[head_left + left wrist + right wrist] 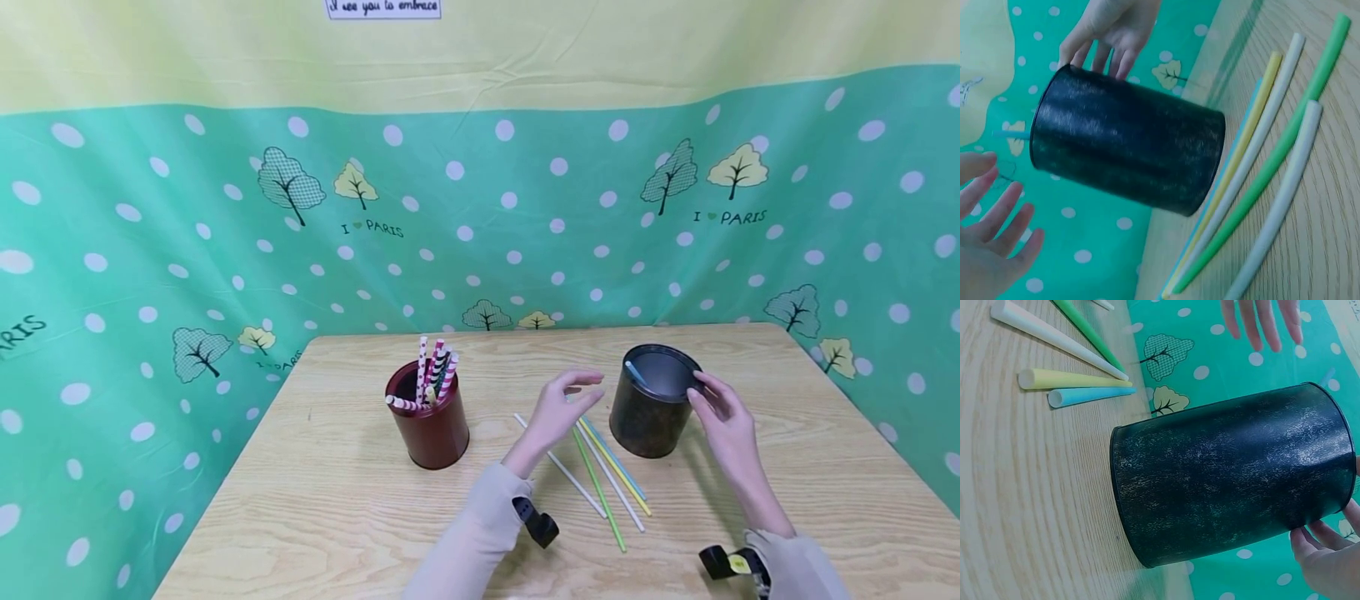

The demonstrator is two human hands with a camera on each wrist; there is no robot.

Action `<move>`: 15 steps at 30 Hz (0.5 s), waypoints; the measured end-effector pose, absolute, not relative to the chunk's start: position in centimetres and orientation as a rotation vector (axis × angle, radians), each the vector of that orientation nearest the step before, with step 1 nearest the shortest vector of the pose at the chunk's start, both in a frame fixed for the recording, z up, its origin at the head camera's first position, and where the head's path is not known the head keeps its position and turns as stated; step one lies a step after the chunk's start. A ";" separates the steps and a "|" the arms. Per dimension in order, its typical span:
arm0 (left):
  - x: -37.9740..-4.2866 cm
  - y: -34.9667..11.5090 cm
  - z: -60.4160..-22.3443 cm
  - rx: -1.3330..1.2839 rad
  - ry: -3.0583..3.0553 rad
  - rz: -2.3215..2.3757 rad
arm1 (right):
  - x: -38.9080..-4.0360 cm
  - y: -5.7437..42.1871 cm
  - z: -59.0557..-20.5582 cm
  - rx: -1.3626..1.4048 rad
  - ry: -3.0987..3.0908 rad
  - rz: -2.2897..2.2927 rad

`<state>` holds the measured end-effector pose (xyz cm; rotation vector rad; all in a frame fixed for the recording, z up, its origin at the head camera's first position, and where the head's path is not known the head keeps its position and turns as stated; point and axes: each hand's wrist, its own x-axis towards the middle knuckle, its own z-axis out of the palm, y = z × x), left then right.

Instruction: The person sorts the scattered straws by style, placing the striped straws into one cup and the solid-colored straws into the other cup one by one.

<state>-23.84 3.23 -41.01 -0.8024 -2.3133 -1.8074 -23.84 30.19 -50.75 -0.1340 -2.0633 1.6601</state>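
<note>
Black can is standing upright on the wooden table, to the right of the middle in the head view. One blue straw is resting inside it, its upper end leaning over the rim towards ten o'clock.

The right hand is waiting at the can's three o'clock side. Its fingers are bending slightly, with their tips touching the rim and the outer wall; whether they are pinching the rim, I cannot tell. The left hand is hovering at nine o'clock from the can, near it but apart, its fingers spreading and its thumb standing away from them.

Five loose straws are lying on the table between seven and eight o'clock from the can: a green straw, a yellow straw, a second blue straw and two white straws. Their far ends are converging near the left hand, except for one white straw, which is running behind the left wrist and out towards ten o'clock.

Farther off at nine o'clock, a red can is holding several patterned straws. Behind the table, a green dotted cloth is hanging.
</note>
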 end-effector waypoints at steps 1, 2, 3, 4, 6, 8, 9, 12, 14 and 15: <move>-23.8 3.0 -41.1 -0.812 -2.341 -1.792 | -23.9 30.2 -50.8 -0.138 -2.059 1.665; -23.8 2.7 -41.1 -0.823 -2.366 -1.778 | -23.9 30.2 -50.8 -0.139 -2.061 1.665; -23.7 2.5 -41.2 -0.837 -2.387 -1.766 | -23.9 30.2 -50.8 -0.142 -2.057 1.669; -23.7 2.3 -41.3 -0.850 -2.402 -1.758 | -23.9 30.3 -50.8 -0.143 -2.055 1.673; -23.7 2.0 -41.4 -0.876 -2.433 -1.737 | -23.9 30.3 -50.8 -0.145 -2.054 1.673; -23.6 1.6 -41.5 -0.896 -2.457 -1.720 | -24.0 30.3 -50.8 -0.143 -2.054 1.671; -23.6 1.5 -41.6 -0.900 -2.471 -1.710 | -24.0 30.3 -50.9 -0.145 -2.050 1.672; -23.5 1.1 -41.7 -0.905 -2.510 -1.695 | -23.9 30.2 -50.9 -0.143 -2.061 1.657; -23.5 0.9 -41.9 -0.911 -2.543 -1.679 | -23.9 30.3 -50.9 -0.139 -2.066 1.645; -23.5 0.8 -42.0 -0.920 -2.561 -1.668 | -23.9 30.2 -50.9 -0.135 -2.069 1.637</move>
